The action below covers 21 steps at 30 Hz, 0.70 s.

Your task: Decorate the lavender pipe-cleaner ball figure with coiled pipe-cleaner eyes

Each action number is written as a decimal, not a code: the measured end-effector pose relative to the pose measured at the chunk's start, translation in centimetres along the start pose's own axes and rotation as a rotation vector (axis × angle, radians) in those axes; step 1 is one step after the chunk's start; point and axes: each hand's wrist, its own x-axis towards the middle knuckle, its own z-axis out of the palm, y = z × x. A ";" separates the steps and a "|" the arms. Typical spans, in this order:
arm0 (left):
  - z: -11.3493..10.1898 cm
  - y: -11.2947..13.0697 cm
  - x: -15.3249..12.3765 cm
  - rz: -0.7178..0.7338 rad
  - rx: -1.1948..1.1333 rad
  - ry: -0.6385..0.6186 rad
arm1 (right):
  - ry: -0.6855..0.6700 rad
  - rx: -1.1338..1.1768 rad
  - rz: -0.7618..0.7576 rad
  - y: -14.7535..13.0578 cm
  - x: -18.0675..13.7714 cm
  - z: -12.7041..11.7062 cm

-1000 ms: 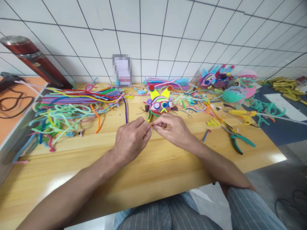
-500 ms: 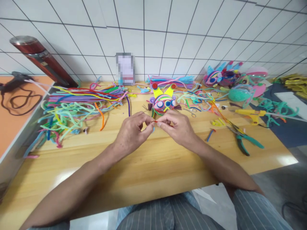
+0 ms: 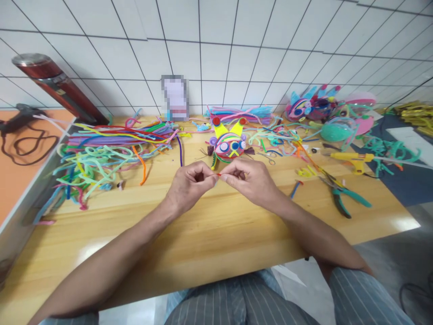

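Observation:
My left hand (image 3: pixel 191 186) and my right hand (image 3: pixel 250 183) meet over the middle of the wooden table (image 3: pixel 216 230). Between their pinched fingertips is a short piece of red pipe cleaner (image 3: pixel 219 174), mostly covered by the fingers. Both hands are closed on it, one at each side. Just beyond them sits a colourful animal-face craft (image 3: pixel 230 146) with yellow, red-tipped ears, round eyes and dark whisker-like bristles at its sides.
Bundled pipe cleaners (image 3: pixel 125 135) and a tangle of pale green ones (image 3: pixel 98 164) lie left. To the right are pliers (image 3: pixel 345 196), a yellow glue gun (image 3: pixel 352 156), small scissors (image 3: pixel 269 157) and more finished crafts (image 3: pixel 301 108). A red flask (image 3: pixel 57 85) stands back left.
My left fingertips have closed more tightly together around the red piece, and both hands remain in nearly the same place. The view has shifted slightly.

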 end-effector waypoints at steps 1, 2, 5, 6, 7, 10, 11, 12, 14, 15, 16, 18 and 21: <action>0.3 -0.1 -0.1 0.002 -0.032 0.049 | 0.022 0.072 0.055 0.0 -0.1 0.5; 0.6 -0.2 -0.3 0.007 -0.065 0.097 | 0.045 0.143 0.103 0.0 -0.2 0.9; 0.8 -0.2 -0.1 0.004 -0.149 0.136 | 0.075 0.268 0.158 0.2 -0.2 1.4; 0.6 -0.1 0.1 -0.004 -0.157 0.103 | 0.081 0.254 0.145 0.3 -0.1 1.2; 0.2 0.0 0.4 -0.011 -0.149 0.060 | 0.080 0.209 0.121 0.3 0.1 0.9; -1.2 0.2 1.3 0.000 -0.035 -0.041 | 0.051 -0.023 -0.004 0.5 0.6 -0.6; -1.7 0.3 1.5 0.010 0.016 -0.058 | 0.030 -0.099 -0.048 0.6 0.7 -1.1; -2.0 0.3 1.6 0.018 0.065 -0.078 | 0.004 -0.163 -0.086 0.6 0.7 -1.5; -2.4 0.3 1.5 0.027 0.145 -0.133 | -0.046 -0.254 -0.138 0.7 0.7 -1.8; -2.3 0.4 1.4 0.029 0.174 -0.163 | -0.071 -0.284 -0.151 0.8 0.6 -1.8; -2.2 0.4 1.3 0.030 0.198 -0.192 | -0.094 -0.305 -0.163 0.8 0.4 -1.8; -1.9 0.5 1.0 0.035 0.236 -0.228 | -0.136 -0.336 -0.183 0.8 0.2 -1.5; -1.6 0.7 0.8 0.044 0.279 -0.259 | -0.184 -0.363 -0.205 0.8 -0.1 -1.3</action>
